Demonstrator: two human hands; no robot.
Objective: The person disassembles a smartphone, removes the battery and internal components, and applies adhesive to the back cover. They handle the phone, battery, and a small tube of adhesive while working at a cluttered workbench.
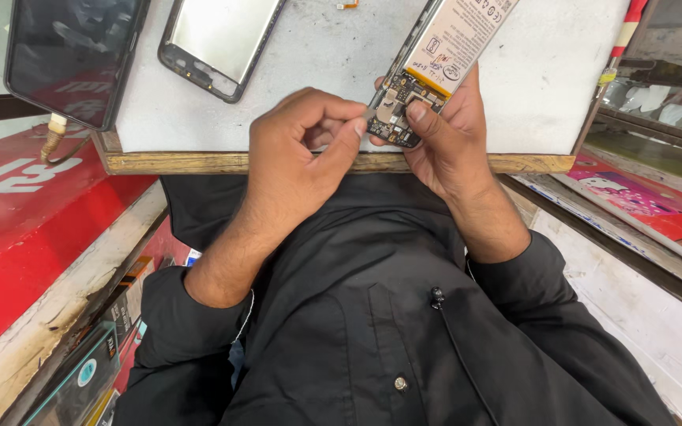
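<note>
My right hand [451,146] grips an opened phone [436,63] from below, thumb pressed on its lower circuit board. The phone's back is off, showing a white battery with a yellow strip and a dark board with small parts. It is tilted, its lower end over the front edge of the white work board [530,87]. My left hand [301,158] is curled, with thumb and forefinger pinched together at the phone's lower left corner, touching the board there. Whether something small sits between those fingertips cannot be made out.
A black phone with a dark screen [69,55] and a second phone frame with a pale panel [215,43] lie at the far left of the work board. A red counter [25,229] lies left, boxes [80,371] below it, and a glass case [657,102] at right.
</note>
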